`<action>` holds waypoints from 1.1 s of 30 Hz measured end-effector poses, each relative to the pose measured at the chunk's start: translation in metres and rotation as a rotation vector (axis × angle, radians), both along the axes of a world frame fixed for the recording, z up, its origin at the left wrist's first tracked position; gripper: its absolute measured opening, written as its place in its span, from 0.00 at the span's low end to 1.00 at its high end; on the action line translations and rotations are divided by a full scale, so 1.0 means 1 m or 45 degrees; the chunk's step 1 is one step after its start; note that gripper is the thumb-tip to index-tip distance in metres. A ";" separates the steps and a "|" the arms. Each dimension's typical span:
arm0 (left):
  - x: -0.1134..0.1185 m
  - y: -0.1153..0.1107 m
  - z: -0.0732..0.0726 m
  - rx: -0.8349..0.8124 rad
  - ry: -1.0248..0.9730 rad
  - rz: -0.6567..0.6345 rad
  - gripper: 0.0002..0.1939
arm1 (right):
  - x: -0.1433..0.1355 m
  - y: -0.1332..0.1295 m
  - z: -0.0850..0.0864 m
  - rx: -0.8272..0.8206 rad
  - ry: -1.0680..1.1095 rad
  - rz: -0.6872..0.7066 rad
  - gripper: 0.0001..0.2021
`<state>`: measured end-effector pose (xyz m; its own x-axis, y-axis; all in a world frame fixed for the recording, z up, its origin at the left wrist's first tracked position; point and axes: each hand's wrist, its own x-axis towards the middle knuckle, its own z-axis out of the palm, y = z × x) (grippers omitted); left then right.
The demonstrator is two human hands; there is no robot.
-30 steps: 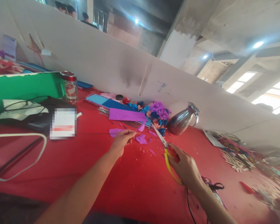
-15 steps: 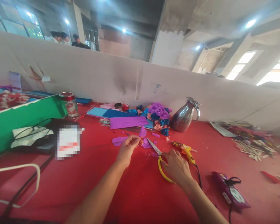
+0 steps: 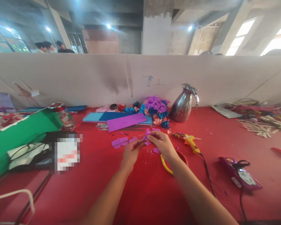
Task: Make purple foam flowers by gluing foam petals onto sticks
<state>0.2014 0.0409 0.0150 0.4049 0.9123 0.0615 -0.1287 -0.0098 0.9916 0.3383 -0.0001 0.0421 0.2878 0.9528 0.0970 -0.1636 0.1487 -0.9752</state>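
Note:
Near the middle of the red table, a small purple paper flower piece [image 3: 147,134] is held up between my hands. My left hand [image 3: 131,153] is closed in a pinch at its lower end, where a thin stem seems to show. From the right, the fingertips of my right hand [image 3: 162,143] pinch the purple paper. Scissors with yellow and red handles [image 3: 166,164] lie under my right wrist, their blades hidden. Cut purple paper petals [image 3: 119,142] lie to the left of my hands. A yellow glue gun [image 3: 190,143] rests to the right.
Behind my hands are a purple paper sheet [image 3: 126,122], a bunch of paper flowers [image 3: 155,105] and a metal jug [image 3: 182,103]. A glass jar [image 3: 64,117] leans by a green box wall [image 3: 32,131]. A purple power strip [image 3: 241,175] and wooden sticks [image 3: 262,125] are at right.
My right hand has let go of the scissors, leaving them on the table, and has moved left to the purple paper beside my left hand. The view has levelled and turned slightly.

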 end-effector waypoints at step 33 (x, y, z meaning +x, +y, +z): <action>0.003 0.000 -0.005 0.001 0.040 0.068 0.09 | -0.008 -0.006 -0.002 0.095 0.068 -0.183 0.10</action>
